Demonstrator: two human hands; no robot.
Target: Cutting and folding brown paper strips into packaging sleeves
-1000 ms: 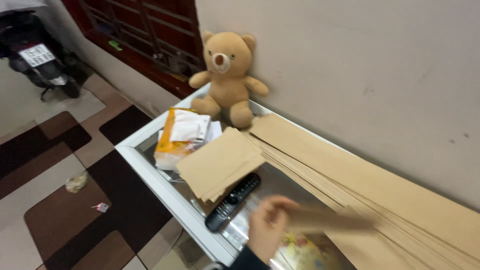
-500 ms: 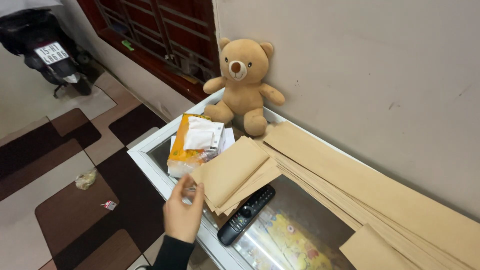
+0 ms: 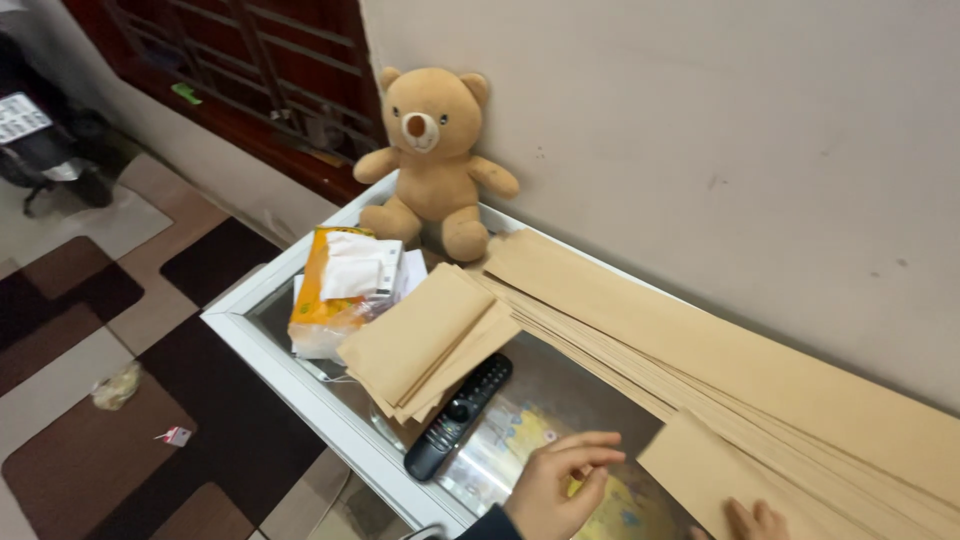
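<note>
Two hands at brown paper sheet (image 3: 700, 470), left hand (image 3: 560, 485) open, right hand (image 3: 755, 520)

Home: teddy bear (image 3: 433, 160), remote control (image 3: 458, 416), tiled floor (image 3: 110, 300)

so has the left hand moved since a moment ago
Yes. The left hand was by the stack of folded brown paper; it now sits on the other side of the black remote, nearer the long sheets.
</note>
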